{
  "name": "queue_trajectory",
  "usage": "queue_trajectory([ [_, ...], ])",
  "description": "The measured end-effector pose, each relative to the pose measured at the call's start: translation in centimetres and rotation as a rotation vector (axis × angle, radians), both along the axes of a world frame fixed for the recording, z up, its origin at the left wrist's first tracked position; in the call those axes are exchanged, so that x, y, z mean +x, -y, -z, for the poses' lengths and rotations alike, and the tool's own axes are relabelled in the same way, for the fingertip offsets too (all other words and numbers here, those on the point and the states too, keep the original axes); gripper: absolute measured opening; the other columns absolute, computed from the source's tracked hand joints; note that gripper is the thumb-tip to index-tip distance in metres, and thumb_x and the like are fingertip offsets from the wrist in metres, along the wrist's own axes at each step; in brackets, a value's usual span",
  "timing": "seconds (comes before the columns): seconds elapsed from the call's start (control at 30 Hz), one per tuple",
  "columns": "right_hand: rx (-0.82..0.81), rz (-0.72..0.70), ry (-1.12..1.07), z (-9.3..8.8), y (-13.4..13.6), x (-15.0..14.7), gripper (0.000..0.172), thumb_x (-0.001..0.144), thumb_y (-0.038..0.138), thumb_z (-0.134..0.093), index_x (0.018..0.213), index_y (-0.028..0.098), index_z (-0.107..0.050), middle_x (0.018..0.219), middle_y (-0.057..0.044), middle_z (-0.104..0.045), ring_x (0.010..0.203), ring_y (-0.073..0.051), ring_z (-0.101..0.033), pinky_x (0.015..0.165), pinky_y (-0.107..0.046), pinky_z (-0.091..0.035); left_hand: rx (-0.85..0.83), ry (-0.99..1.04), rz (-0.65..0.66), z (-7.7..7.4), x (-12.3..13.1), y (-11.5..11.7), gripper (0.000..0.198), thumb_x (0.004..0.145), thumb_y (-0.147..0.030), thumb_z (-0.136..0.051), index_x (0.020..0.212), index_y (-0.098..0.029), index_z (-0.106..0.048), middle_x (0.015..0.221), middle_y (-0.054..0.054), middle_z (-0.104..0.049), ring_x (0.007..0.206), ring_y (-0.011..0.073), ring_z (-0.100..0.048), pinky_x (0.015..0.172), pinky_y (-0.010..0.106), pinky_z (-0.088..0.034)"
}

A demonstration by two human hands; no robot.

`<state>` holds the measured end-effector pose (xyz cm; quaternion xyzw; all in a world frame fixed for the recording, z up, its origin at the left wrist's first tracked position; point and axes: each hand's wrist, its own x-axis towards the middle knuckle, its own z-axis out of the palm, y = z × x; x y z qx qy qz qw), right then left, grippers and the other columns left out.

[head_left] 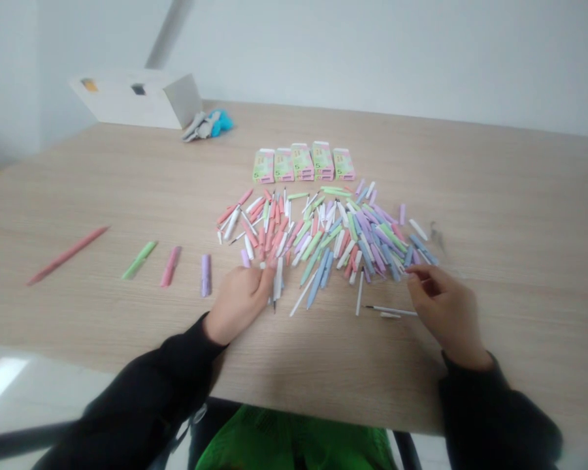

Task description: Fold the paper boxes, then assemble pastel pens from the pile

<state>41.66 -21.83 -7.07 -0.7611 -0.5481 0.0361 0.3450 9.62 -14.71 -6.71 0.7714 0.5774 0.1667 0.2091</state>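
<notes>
A heap of marker pens and loose pen parts (318, 241) in pink, white, green, purple and blue lies in front of me. At its left front edge my left hand (240, 300) is closed, with a white pen (278, 277) at the thumb, dark tip downward; the curled fingers are partly hidden. My right hand (443, 303) pinches at the heap's right edge; what its fingertips hold is too small to tell. A thin white refill (392, 310) with a dark tip reaches toward that hand, beside a small white piece (390, 316).
Behind the heap stand several green-and-pink boxes (302, 162). To the left lie a long red stick (68, 255), a green pen (140, 259), a pink pen (170, 266) and a purple one (205, 275). Farther back are a white box (127, 99) and grey-and-blue gloves (208, 125).
</notes>
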Motion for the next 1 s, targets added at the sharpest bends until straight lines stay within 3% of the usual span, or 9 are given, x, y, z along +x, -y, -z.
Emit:
queue_trajectory([
  [0.17,0.003,-0.020,0.016,0.3,-0.1,0.2,0.024,0.079,0.038,-0.056,0.085,0.020,-0.072,0.059,-0.002,-0.062,0.052,-0.019,-0.057,0.056,-0.033,-0.044,0.000,-0.071,-0.013,0.4,-0.3,0.0,0.063,0.099,-0.046,-0.021,0.045,-0.022,-0.043,0.045,0.008,-0.053,0.048,0.0195,-0.055,0.055,0.032,-0.032],
  [0.3,0.032,-0.107,0.035,1.2,-0.7,-0.4,0.020,0.083,0.030,-0.057,0.090,0.019,-0.071,0.064,-0.001,-0.064,0.053,-0.016,-0.056,0.056,-0.030,-0.043,0.046,-0.152,-0.020,0.5,-1.0,-0.4,0.066,0.100,-0.045,-0.021,0.051,-0.019,-0.057,0.053,0.010,-0.062,0.057,0.0231,-0.063,0.060,0.033,-0.036],
  [0.43,0.041,-0.357,0.083,1.3,-1.9,-3.6,0.017,0.088,0.021,-0.055,0.098,0.019,-0.069,0.081,-0.004,-0.067,0.067,-0.017,-0.061,0.065,-0.030,-0.047,0.244,-0.172,0.082,0.7,-1.4,-0.5,0.047,0.102,-0.040,-0.033,0.086,-0.018,-0.071,0.077,0.009,-0.072,0.073,0.0244,-0.066,0.065,0.033,-0.042],
  [0.53,0.025,-0.593,0.150,0.7,-3.2,-7.2,0.023,0.091,0.016,-0.051,0.108,0.018,-0.067,0.098,-0.010,-0.066,0.090,-0.022,-0.064,0.082,-0.036,-0.051,0.422,-0.170,0.256,1.1,-1.2,-0.4,0.034,0.100,-0.035,-0.043,0.115,-0.017,-0.068,0.101,0.012,-0.069,0.093,0.0273,-0.063,0.080,0.037,-0.048],
  [0.63,-0.018,-0.724,0.232,0.2,-4.9,-10.5,0.028,0.091,0.014,-0.051,0.114,0.014,-0.067,0.105,-0.014,-0.063,0.101,-0.027,-0.061,0.091,-0.041,-0.049,0.506,-0.246,0.368,1.7,-1.0,-0.3,0.038,0.098,-0.033,-0.050,0.130,-0.016,-0.063,0.114,0.017,-0.063,0.103,0.0322,-0.058,0.087,0.045,-0.048],
  [0.77,-0.040,-0.739,0.276,0.4,-7.1,-13.2,0.025,0.089,0.013,-0.051,0.107,0.012,-0.069,0.104,-0.015,-0.060,0.100,-0.027,-0.058,0.091,-0.040,-0.047,0.493,-0.327,0.360,2.6,-0.9,0.0,0.049,0.098,-0.040,-0.052,0.139,-0.013,-0.058,0.130,0.023,-0.058,0.115,0.0384,-0.054,0.091,0.050,-0.045],
  [1.0,-0.090,-0.723,0.259,1.8,-8.4,-15.1,0.025,0.094,0.017,-0.047,0.102,0.012,-0.071,0.103,-0.014,-0.059,0.098,-0.025,-0.055,0.090,-0.038,-0.043,0.425,-0.370,0.324,3.7,-0.9,0.4,0.060,0.100,-0.043,-0.045,0.147,-0.005,-0.048,0.143,0.025,-0.053,0.125,0.0400,-0.050,0.096,0.052,-0.041],
])
